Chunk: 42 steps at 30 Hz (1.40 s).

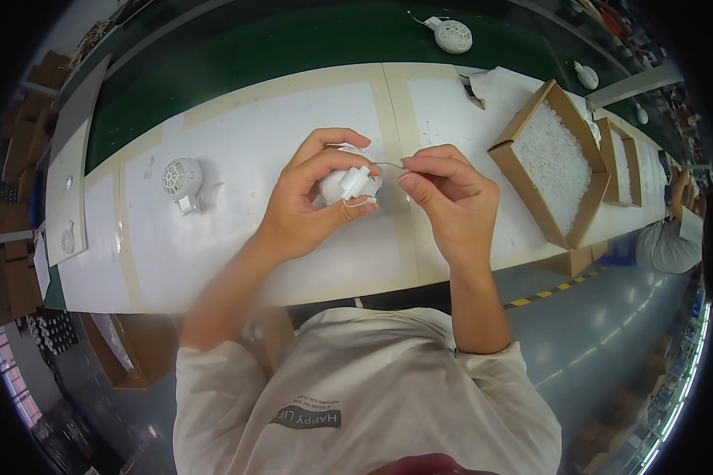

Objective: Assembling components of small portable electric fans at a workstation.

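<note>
Above the near part of the worktable, my left hand (297,202) is closed around a white round housing (331,188) with a small white block (358,183) on its side. A short white cable (358,204) with a small plug loops below the block, by my left thumb. My right hand (458,198) pinches the end of a thin wire (389,165) that stretches across to the housing. Most of the housing is hidden by my left fingers. Another white round housing (182,179), with a grille face, lies on the table to the left.
An open cardboard box (523,170) of small clear pieces sits at the right, with a second box (635,168) beyond. A green belt (293,43) runs behind the white tabletop (253,119), carrying a grilled housing (454,36). Farther right, another person (673,241) is partly visible.
</note>
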Motion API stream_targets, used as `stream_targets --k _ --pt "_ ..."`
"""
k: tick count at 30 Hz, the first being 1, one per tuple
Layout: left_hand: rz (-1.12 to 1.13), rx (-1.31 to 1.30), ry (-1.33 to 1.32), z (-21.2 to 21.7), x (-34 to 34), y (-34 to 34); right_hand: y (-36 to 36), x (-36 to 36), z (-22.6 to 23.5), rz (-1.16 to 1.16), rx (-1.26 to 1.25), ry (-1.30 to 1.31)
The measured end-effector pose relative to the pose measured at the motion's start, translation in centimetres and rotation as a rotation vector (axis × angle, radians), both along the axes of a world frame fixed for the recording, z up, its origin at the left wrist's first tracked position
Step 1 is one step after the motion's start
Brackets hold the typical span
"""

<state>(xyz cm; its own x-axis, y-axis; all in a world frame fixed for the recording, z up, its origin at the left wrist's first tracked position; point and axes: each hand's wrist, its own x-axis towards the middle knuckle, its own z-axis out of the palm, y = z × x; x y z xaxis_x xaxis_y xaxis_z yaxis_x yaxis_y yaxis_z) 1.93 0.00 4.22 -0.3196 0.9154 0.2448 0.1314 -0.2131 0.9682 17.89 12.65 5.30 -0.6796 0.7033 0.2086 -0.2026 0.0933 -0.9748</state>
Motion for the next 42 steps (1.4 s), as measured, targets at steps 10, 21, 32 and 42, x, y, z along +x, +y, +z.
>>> stream_targets --k 10,21,32,42 --pt "-0.145 -0.058 0.094 0.0 -0.2 -0.4 0.8 -0.1 -1.7 0.133 -0.149 0.064" --pt "-0.256 -0.065 -0.344 -0.9 0.8 -0.4 0.9 0.5 -1.8 0.263 -0.057 0.144" --pt "-0.323 -0.099 -0.403 -1.2 1.0 -0.3 -0.6 0.6 -0.7 0.033 0.315 0.093" --pt "-0.346 -0.051 -0.401 -1.0 0.9 -0.6 0.0 0.5 0.0 0.078 0.623 0.117"
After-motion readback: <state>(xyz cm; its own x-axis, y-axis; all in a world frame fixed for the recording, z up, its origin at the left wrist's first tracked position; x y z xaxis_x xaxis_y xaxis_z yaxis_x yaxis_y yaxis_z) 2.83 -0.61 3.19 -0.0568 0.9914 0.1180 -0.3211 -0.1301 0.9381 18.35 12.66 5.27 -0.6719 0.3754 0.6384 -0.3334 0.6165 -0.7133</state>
